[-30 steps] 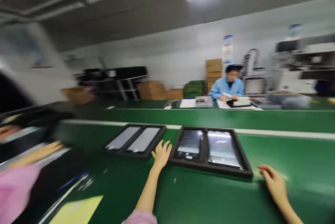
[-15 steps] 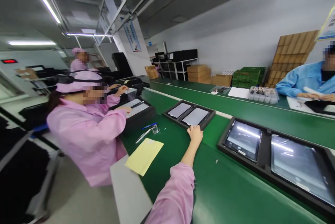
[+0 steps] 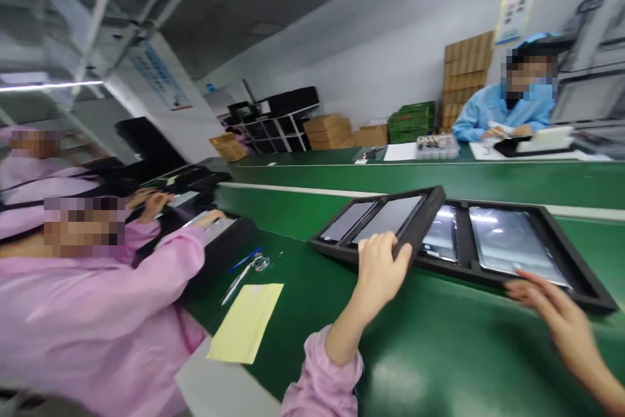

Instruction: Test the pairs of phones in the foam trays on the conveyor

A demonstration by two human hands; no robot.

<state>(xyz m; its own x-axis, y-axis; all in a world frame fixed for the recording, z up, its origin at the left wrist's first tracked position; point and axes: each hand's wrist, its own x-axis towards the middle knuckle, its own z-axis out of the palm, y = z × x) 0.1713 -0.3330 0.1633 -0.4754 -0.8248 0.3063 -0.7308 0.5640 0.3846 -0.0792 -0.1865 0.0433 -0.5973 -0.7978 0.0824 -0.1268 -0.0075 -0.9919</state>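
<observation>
A: Where is the tilted tray (image 3: 430, 215)?

B: Right of center in the frame, over the green work surface (image 3: 312, 293). Its right end is raised and covers part of the flat tray (image 3: 579, 254) from view.

A: Specify the grip of the left hand (image 3: 379, 270).

B: The left hand grasps the near edge of the tilted tray, close to the right corner. The thumb lies to the right of the fingers.

A: And the right hand (image 3: 561, 309)?

B: Lower right of the frame: released, fingers extended, holding nothing. The fingertips are at the near edge of the flat tray; contact cannot be confirmed because of blur.

A: State the tray contents.

B: Each tray carries two tablets (image 3: 512, 241), side by side, screens up.

A: Identify adjacent items.

B: A yellow sheet (image 3: 247, 322) lies left of lower center. A co-worker in pink (image 3: 97, 313) occupies the lower left; a co-worker in blue (image 3: 512, 111), the upper right.
</observation>
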